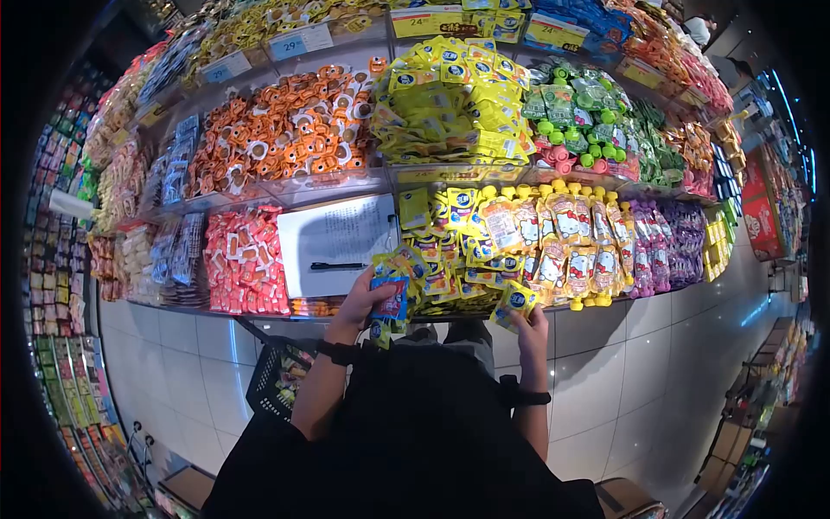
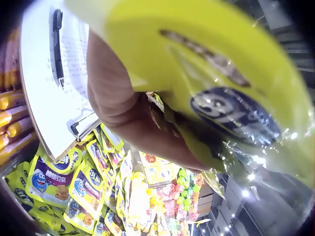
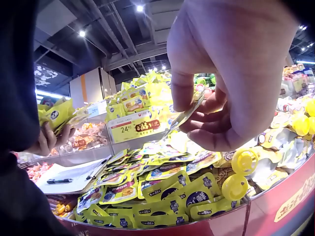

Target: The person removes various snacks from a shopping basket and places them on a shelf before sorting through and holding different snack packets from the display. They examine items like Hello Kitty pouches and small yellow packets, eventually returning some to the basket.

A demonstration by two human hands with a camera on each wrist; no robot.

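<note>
My left hand (image 1: 356,306) grips several small snack packets, yellow ones with a blue-and-red packet (image 1: 388,298) at the front. In the left wrist view a yellow packet (image 2: 197,59) fills the upper right, with the curled left hand (image 2: 118,93) behind it. My right hand (image 1: 533,329) pinches one yellow snack packet (image 1: 517,304) by its edge. The right wrist view shows that packet edge-on between thumb and fingers of the right hand (image 3: 221,83), above a bin of similar yellow packets (image 3: 162,177).
A clipboard (image 1: 303,229) with written paper and a black pen (image 1: 337,265) lies left of the yellow packets. Pink packets (image 1: 246,268) lie beyond it, Hello Kitty pouches (image 1: 571,233) to the right. A shopping basket (image 1: 270,381) stands at lower left. A price sign (image 3: 135,129) fronts the upper shelf.
</note>
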